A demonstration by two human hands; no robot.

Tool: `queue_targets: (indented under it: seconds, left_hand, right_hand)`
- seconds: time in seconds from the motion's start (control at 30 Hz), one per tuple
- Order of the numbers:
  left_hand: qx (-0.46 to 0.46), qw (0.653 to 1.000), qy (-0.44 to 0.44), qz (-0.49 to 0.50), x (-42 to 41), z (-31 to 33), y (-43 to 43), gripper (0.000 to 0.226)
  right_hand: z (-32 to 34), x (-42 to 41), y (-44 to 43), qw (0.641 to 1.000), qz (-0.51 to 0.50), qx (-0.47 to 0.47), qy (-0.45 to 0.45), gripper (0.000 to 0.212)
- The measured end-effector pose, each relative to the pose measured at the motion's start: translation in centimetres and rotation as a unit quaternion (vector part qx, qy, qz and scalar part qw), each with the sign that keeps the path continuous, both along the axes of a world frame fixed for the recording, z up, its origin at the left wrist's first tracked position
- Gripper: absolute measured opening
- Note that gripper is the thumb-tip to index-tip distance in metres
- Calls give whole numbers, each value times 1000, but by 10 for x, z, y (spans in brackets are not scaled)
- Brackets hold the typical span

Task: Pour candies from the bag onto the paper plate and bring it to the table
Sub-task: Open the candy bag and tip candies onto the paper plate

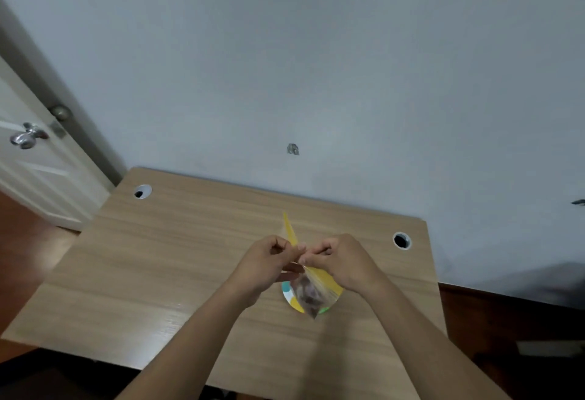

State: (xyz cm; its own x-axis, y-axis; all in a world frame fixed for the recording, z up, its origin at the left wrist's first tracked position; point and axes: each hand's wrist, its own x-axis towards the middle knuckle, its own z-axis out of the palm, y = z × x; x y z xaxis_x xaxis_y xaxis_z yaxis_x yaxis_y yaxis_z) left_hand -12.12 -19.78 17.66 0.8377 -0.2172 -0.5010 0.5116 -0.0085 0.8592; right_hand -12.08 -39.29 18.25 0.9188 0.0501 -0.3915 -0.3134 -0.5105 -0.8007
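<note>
A clear candy bag (308,295) with a yellow top strip hangs over the paper plate (292,300), dark candies bunched at its bottom. My left hand (269,265) and my right hand (340,260) both pinch the bag's top edge, fingertips almost touching. A yellow flap of the bag sticks up behind them. The plate, white with yellow, teal and green patches, lies flat on the wooden table (158,273), mostly hidden by the bag and my hands.
The table stands against a pale wall, with round cable holes at back left (142,192) and back right (402,240). A white door with a metal knob (27,138) is at the left. Dark floor lies right of the table.
</note>
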Motion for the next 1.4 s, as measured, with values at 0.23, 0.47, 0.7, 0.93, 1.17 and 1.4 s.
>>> queue_targets:
  seconds: [0.23,0.47,0.7,0.93,1.17,1.4]
  left_hand:
    - [-59,997,42,28,-6,-6,-3,13]
    - [-54,998,33,10,-11,-4,-5,24]
    - [-11,998,44,43,-19,-6,-18,29]
    - [2,998,50,45,-27,-6,-22,56]
    - [-4,990,63,124,-19,-20,-8,30]
    - [374,923,-92,-20,-2,-5,23,26]
  right_hand:
    - [2,-28,-7,990,-57,121,37,32]
    - [-3,-43,-7,978,-102,179,44,15]
    - [-14,-49,0,992,-105,64,-12,18]
    - [-20,-54,8,991,-122,2,-57,16]
    - [-19,-51,10,977,-196,-56,-68,13]
    - [-17,-32,-15,965,-30,-247,-86,7]
